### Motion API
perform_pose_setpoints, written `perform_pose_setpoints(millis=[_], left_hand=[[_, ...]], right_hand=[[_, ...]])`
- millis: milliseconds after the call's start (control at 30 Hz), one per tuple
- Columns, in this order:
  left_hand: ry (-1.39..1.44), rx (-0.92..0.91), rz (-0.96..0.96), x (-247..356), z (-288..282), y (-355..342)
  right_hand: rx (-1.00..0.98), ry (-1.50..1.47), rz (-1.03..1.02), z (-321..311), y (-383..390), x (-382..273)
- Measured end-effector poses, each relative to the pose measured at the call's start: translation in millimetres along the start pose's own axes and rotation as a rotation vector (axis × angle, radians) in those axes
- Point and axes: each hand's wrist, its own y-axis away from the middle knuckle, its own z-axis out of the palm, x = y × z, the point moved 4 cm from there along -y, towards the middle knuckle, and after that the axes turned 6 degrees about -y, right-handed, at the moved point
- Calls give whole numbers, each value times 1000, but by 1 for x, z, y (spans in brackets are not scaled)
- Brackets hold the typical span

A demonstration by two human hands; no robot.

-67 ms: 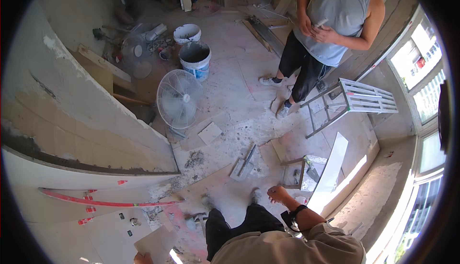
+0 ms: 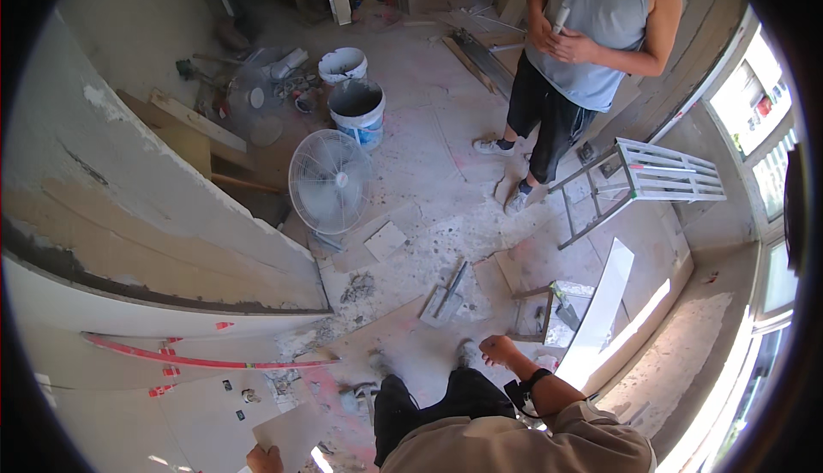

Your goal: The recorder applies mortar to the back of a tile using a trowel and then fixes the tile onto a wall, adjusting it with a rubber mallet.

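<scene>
My left hand (image 2: 266,458) is at the bottom edge, with its fingers closed on the edge of a flat beige tile piece (image 2: 287,436). Part of that hand is cut off by the picture's rim. My right hand (image 2: 496,350) hangs in front of my right leg, its fingers curled in a loose fist and nothing showing in them. The tiled wall beside my left hand bears a long red level (image 2: 206,359), several red levelling wedges (image 2: 169,372) and small dark cut-outs. On the floor ahead of my feet lies a notched trowel (image 2: 442,303).
A person (image 2: 591,44) stands at the far right holding a small pale object. Near them are an aluminium step platform (image 2: 673,171), a white board (image 2: 598,306) and a small stool (image 2: 536,314). A floor fan (image 2: 329,181) and two buckets (image 2: 357,106) stand ahead left. A hammer (image 2: 367,393) lies by my feet.
The whole view has shifted slightly, moving the scene rightward in the picture. The other person's pale object now points more upright. My left hand still grips the tile piece.
</scene>
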Motion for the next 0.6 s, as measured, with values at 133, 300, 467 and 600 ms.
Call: perform_pose_setpoints(millis=[133,300,467,600], left_hand=[[-3,-101,220,119,-59,44],[-73,-1,612,243,-49,54],[73,65,1001,338,-61,62],[85,113,1303,392,-72,54]], right_hand=[[-288,-253,48,22,6,-39],[-644,-420,193,76,17,-67],[-533,-739,388,110,47,-81],[-427,-1207,62,69,48,-94]])
